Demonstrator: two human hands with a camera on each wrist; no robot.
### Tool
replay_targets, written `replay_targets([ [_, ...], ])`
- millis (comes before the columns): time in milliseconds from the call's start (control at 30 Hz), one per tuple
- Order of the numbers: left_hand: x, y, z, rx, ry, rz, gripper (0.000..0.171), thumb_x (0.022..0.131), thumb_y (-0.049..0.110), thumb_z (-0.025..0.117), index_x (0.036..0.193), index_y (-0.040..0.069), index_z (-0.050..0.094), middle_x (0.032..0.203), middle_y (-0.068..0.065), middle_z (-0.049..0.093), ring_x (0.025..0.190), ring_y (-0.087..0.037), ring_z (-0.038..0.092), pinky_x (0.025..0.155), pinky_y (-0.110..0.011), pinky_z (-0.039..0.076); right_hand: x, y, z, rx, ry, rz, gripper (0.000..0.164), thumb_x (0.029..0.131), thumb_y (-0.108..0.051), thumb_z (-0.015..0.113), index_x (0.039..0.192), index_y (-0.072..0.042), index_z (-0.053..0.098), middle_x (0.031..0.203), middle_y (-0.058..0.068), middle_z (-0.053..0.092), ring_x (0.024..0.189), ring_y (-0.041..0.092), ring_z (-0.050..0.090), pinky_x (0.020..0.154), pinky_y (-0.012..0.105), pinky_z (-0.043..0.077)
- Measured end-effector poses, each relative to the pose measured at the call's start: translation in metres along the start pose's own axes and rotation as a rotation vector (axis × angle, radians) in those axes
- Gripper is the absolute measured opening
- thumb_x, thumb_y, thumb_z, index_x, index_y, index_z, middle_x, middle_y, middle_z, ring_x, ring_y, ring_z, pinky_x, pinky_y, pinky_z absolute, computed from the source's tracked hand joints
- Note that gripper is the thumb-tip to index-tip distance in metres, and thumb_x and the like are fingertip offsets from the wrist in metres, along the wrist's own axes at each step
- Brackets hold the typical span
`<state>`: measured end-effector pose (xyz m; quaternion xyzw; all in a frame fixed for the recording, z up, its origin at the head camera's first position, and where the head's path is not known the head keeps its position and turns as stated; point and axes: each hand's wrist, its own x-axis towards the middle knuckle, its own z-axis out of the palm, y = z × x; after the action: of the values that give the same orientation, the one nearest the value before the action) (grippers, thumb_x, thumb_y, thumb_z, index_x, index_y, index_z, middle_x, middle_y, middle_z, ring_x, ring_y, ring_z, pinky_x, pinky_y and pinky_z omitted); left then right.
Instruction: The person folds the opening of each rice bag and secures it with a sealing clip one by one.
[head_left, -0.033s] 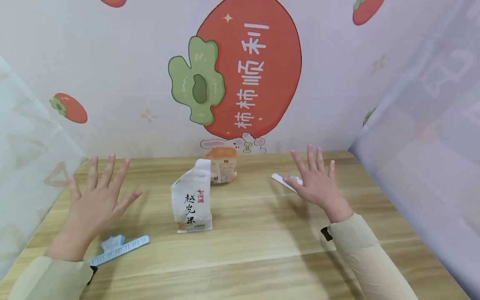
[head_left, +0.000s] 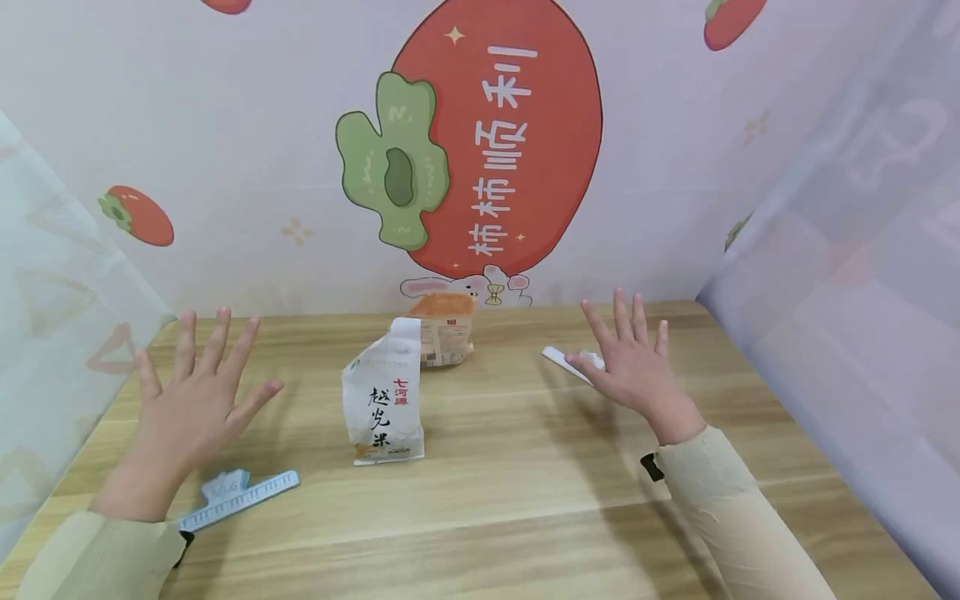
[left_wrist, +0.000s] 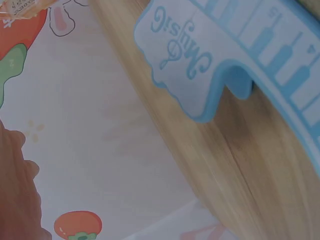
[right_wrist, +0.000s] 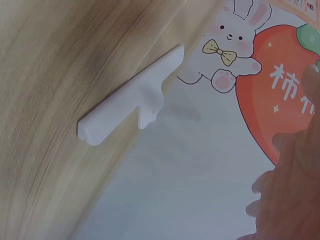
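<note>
My left hand hovers over the left side of the table with its fingers spread wide, holding nothing. Below its wrist lies a light-blue bag clip with piano-key markings; the left wrist view shows the word "Music" on the clip. On the right, my right hand is likewise spread and holds nothing. It partly hides a white clip, seen whole on the wood in the right wrist view as a long white clip. A white rice bag stands upright between the hands, its top folded or slanted.
Behind the rice bag stands an orange-topped package, partly covered by it. The wooden table meets a printed backdrop at the back. Pale fabric walls border the left and right sides.
</note>
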<state>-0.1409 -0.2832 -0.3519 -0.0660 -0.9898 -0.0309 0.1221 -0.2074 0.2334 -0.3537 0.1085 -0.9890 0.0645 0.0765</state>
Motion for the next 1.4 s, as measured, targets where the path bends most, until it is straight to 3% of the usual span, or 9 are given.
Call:
replay_targets([
  [367, -0.008, -0.008, -0.005, 0.042, -0.011, -0.022, 0.082, 0.087, 0.064, 0.040, 0.148, 0.032, -0.004, 0.152, 0.001, -0.021, 0.134, -0.025, -0.033, 0.089, -0.062, -0.032, 0.005, -0.007, -0.001, -0.012, 0.024, -0.023, 0.080, 0.083, -0.074, 0.033, 0.148, -0.036, 0.007, 0.155, 0.009, -0.013, 0.140, 0.032, -0.019, 0.103, 0.070, -0.003],
  [600, -0.009, 0.004, -0.008, 0.024, -0.001, 0.007, 0.082, 0.088, 0.063, 0.041, 0.148, 0.031, -0.006, 0.153, 0.003, -0.021, 0.135, -0.024, -0.033, 0.091, -0.060, -0.032, 0.002, -0.008, -0.002, -0.001, 0.025, -0.016, 0.081, 0.082, -0.076, 0.031, 0.148, -0.036, 0.006, 0.155, 0.008, -0.015, 0.140, 0.031, -0.022, 0.102, 0.070, -0.002],
  [833, -0.010, 0.030, -0.010, -0.117, 0.014, 0.116, 0.089, 0.086, 0.058, 0.052, 0.149, 0.027, -0.003, 0.157, -0.001, -0.002, 0.139, -0.022, -0.023, 0.100, -0.064, -0.020, -0.004, -0.018, -0.010, 0.035, 0.013, -0.031, 0.085, 0.081, -0.074, 0.039, 0.148, -0.035, 0.002, 0.155, 0.006, -0.015, 0.139, 0.030, -0.022, 0.102, 0.071, 0.004],
  [967, -0.010, 0.042, -0.009, -0.221, -0.016, 0.157, 0.092, 0.084, 0.055, 0.057, 0.149, 0.026, -0.001, 0.155, -0.008, 0.013, 0.143, -0.023, -0.012, 0.102, -0.070, 0.001, -0.008, -0.028, -0.010, 0.068, -0.009, -0.080, 0.088, 0.082, -0.070, 0.044, 0.149, -0.032, 0.001, 0.155, 0.008, -0.011, 0.140, 0.035, -0.016, 0.102, 0.070, 0.008],
  [1133, -0.007, 0.050, -0.002, -0.307, 0.022, 0.211, 0.093, 0.080, 0.052, 0.065, 0.149, 0.020, 0.012, 0.149, -0.013, 0.029, 0.139, -0.039, 0.018, 0.094, -0.069, 0.028, -0.012, -0.043, -0.005, 0.171, -0.042, -0.143, 0.088, 0.083, -0.068, 0.047, 0.149, -0.029, 0.005, 0.156, 0.011, 0.001, 0.141, 0.041, 0.002, 0.101, 0.067, 0.022],
  [1267, -0.005, 0.057, 0.005, -0.367, -0.009, 0.224, 0.095, 0.076, 0.051, 0.070, 0.148, 0.016, 0.019, 0.146, -0.016, 0.034, 0.133, -0.044, 0.028, 0.098, -0.063, 0.030, -0.014, -0.056, -0.001, 0.281, -0.075, -0.202, 0.085, 0.084, -0.062, 0.050, 0.149, -0.025, 0.009, 0.154, 0.009, 0.015, 0.140, 0.036, 0.016, 0.102, 0.060, 0.031],
  [1400, -0.005, 0.062, 0.011, -0.479, -0.070, 0.197, 0.093, 0.077, 0.048, 0.070, 0.148, 0.017, 0.018, 0.147, -0.016, 0.032, 0.133, -0.042, 0.029, 0.100, -0.061, 0.028, -0.016, -0.071, 0.005, 0.439, -0.148, -0.239, 0.082, 0.085, -0.061, 0.050, 0.149, -0.027, 0.011, 0.153, -0.001, 0.019, 0.140, 0.024, 0.020, 0.108, 0.050, 0.027],
])
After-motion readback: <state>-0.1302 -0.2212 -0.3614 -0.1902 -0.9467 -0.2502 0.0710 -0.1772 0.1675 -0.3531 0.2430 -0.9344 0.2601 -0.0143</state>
